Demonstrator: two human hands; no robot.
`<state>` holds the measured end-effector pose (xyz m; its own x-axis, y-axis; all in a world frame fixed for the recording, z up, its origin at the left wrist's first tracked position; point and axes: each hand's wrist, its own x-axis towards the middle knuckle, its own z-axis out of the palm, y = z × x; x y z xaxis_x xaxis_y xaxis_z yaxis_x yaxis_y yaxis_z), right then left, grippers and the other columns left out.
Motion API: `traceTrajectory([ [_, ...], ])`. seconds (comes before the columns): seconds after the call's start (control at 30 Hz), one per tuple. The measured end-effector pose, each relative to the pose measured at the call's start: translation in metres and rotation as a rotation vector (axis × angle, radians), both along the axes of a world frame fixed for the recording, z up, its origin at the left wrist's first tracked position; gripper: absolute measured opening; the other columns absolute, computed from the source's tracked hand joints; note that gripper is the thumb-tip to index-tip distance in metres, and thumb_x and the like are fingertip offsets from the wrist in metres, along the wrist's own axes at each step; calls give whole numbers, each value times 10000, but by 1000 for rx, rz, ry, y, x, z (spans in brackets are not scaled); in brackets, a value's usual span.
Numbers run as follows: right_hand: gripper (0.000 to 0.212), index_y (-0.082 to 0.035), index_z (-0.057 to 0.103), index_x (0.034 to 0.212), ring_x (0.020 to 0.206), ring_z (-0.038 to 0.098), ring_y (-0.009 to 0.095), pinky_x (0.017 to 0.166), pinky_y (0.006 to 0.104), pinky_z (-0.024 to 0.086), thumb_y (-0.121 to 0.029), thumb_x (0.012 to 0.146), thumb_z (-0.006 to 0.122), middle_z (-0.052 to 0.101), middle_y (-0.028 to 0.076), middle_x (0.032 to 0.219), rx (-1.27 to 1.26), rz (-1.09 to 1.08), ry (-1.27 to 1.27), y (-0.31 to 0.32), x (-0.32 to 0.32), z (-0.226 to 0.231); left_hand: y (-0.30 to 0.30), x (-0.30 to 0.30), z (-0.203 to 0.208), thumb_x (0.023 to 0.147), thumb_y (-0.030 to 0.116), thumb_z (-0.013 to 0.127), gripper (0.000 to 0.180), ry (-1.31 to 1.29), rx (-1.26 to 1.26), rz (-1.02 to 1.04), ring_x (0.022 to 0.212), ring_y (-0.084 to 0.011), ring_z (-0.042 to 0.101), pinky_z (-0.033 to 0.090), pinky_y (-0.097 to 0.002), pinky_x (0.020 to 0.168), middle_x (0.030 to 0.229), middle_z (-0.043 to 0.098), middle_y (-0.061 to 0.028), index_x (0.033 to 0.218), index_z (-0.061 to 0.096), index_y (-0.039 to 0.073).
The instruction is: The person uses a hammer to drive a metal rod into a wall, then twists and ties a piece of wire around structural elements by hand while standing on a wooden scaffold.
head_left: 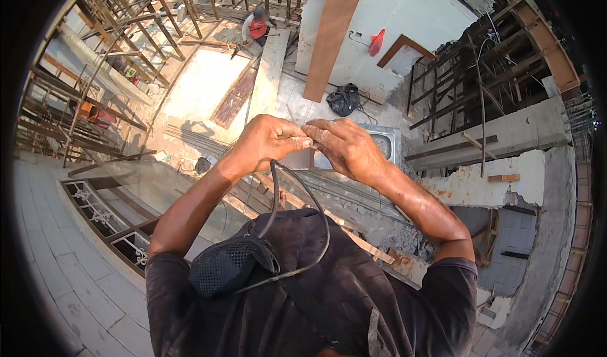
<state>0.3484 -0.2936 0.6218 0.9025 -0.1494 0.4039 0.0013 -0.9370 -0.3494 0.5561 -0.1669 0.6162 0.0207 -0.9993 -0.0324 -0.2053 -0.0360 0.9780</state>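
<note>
My left hand [269, 142] and my right hand [348, 145] are raised in front of my chest, fingertips meeting. Both are closed in a pinch. Whatever lies between the fingers is too small or too hidden to name. A dark cable [325, 221] loops up from my chest, its top passing just below my left hand. At the near end of that loop, a black mesh pouch [231, 265] rests against my dark shirt.
A person [258, 25] in red and white crouches at the far side beside a long plank [269, 82]. A black bag [343, 99] and a metal sink [383, 143] lie beyond my right hand. Broken concrete walls [490, 180] stand to the right, timber framing [57, 126] to the left.
</note>
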Motion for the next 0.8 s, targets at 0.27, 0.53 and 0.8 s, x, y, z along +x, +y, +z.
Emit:
traceTrajectory([
  [0.27,263,-1,724,1128,809,680,150,761,357,556,-226,992,712,748,73,1045,1421,-8,399,-15,1,-19,3,7,-5,879,253,797,191,-434,-354,23,696,-223,683,531,-336,646,824,741,-65,937,801,72],
  [0.53,399,-2,675,1270,810,654,136,799,308,573,-250,966,748,736,90,1033,1199,-151,69,25,2,-18,1,6,-16,944,179,751,187,-206,-46,143,822,-114,662,509,-286,709,856,729,-78,982,775,-2],
  [0.8,611,2,621,1356,914,712,273,804,392,570,-337,886,814,717,193,1104,590,-187,-11,23,-6,-12,6,-11,-12,964,168,731,206,-183,-41,237,869,-109,665,528,-286,761,941,758,-99,1003,764,-32],
])
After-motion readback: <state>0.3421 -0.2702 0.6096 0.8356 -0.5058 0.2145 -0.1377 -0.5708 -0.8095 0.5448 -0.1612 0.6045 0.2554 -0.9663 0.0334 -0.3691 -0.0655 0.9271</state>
